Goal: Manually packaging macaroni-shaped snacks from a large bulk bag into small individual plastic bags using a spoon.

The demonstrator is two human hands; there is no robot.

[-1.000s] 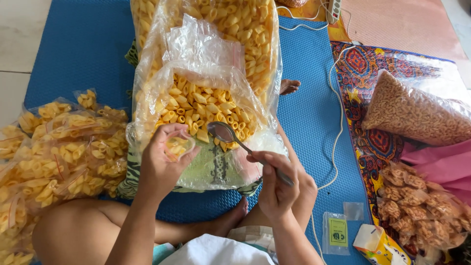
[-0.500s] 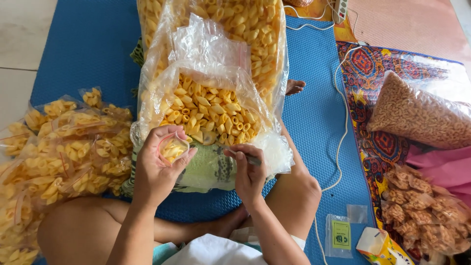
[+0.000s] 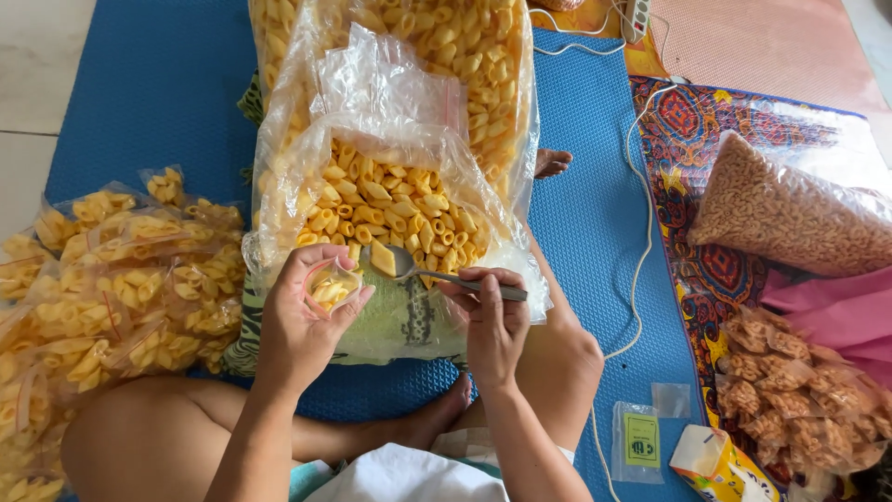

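Left hand [image 3: 297, 321]: small clear pouch [image 3: 332, 284] gripped open, partly filled.
Right hand [image 3: 492, 321]: closed on spoon [image 3: 409, 267].
Change: spoon brought back loaded from the bulk macaroni-cracker bag [image 3: 390, 209]; filling judged midway.

Big clear sack [image 3: 390, 186] of yellow snacks lies open mid-mat, and small filled packets [image 3: 121, 279] pile at the mat's left edge. A brown-snack bag [image 3: 790, 214] and packets [image 3: 790, 390] sit right, with a green-labelled pouch [image 3: 639, 440] and orange carton [image 3: 711, 460] below.
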